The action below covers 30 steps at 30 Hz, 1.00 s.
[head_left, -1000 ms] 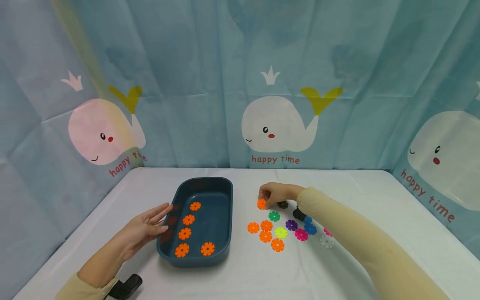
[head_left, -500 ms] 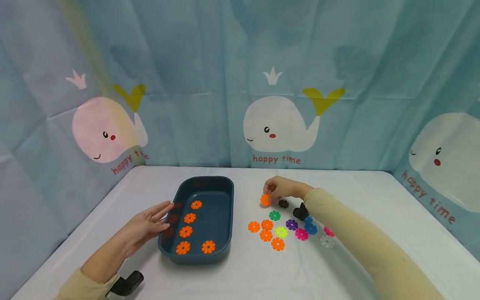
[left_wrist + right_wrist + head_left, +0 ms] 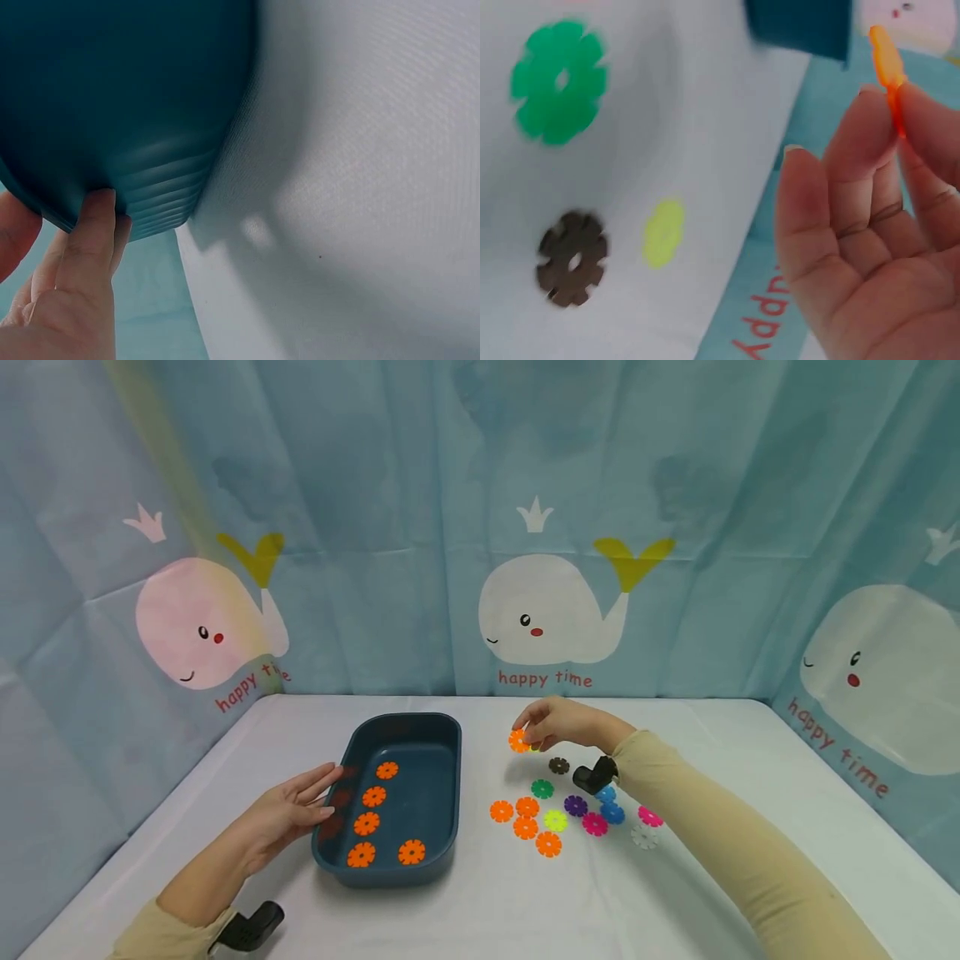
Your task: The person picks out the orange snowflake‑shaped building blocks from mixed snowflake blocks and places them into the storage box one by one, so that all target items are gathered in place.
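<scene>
Orange notched disc (image 3: 514,743): raised above the far part of the white table (image 3: 712,735), to the right of the dark blue bin (image 3: 397,880) and outside it. You pinch it between thumb and fingers of your right hand (image 3: 558,722); the gap is closed down to the disc's thickness, and the right wrist view shows it edge-on. Probable reason for the edge hold: a thin piece gives little else to grip, and its face stays mostly uncovered.

Your left hand (image 3: 281,818) touches the bin's left side at the rim, fingers nearly straight, not curled round anything. How hard they press, I cannot tell. Judged purpose: steadying the bin from outside, which keeps your palm out of its interior.

In the bin: five flat orange discs (image 3: 378,800), four in a line along the left, one at the near right. None overlap, so each looks easy to count.

Right of the bin: four loose orange discs (image 3: 525,832), grouped on the left of the spread. Beside them, a yellow disc (image 3: 556,825); farther off, a green disc (image 3: 537,790) and a brown disc (image 3: 554,767), the brown just nearer than your right hand.
</scene>
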Available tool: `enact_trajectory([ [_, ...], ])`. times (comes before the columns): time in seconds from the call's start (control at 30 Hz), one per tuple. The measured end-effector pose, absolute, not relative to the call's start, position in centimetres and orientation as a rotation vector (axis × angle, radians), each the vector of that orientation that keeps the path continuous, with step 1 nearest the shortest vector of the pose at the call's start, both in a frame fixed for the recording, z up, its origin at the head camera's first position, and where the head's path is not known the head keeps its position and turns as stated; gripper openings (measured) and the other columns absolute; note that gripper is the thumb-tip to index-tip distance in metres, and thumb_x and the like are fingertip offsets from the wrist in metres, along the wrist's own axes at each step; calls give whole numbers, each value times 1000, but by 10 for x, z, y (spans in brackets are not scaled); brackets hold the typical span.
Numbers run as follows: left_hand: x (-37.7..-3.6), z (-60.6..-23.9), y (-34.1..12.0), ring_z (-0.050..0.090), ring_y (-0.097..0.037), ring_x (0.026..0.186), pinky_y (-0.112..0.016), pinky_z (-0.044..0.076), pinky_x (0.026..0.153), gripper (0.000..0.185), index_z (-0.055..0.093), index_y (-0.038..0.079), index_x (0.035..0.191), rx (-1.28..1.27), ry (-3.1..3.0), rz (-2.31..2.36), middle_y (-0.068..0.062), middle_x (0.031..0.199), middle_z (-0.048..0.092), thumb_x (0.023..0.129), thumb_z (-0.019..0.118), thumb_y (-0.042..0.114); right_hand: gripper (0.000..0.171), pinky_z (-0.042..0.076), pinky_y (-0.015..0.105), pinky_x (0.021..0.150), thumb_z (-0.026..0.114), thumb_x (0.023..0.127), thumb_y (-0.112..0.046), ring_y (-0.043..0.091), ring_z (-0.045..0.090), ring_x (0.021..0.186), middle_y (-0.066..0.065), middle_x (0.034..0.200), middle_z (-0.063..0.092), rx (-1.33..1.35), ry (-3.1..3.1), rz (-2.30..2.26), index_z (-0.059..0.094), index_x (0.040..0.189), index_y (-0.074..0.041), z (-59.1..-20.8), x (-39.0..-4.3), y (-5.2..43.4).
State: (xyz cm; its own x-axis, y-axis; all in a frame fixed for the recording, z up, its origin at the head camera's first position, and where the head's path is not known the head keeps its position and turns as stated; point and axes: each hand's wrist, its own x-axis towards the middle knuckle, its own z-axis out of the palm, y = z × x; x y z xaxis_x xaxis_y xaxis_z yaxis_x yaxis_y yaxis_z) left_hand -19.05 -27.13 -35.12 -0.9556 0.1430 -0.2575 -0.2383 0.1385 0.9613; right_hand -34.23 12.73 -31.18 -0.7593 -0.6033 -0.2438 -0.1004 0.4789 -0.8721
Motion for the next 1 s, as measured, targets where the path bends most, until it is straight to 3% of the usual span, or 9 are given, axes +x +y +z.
enact_trajectory([
  [0.47, -195, -352, -273, 19, -42, 142, -34, 47, 98, 76, 8, 2, 155, -92, 2120, 1909, -15, 157, 12, 95, 53, -5, 28, 55, 30, 75, 58, 94, -2, 21, 61, 76, 8, 89, 67, -506, 2071, -1370, 62, 121, 6, -287, -331, 106],
  [1.0, -192, -351, -272, 16, -43, 142, -34, 47, 97, 77, 7, 1, 155, -93, 2119, 1900, -16, 158, 12, 94, 53, -6, 32, 55, 32, 75, 63, 92, -2, 21, 62, 77, 6, 87, 68, -484, 2023, -1405, 59, 123, 6, -280, -316, 74],
])
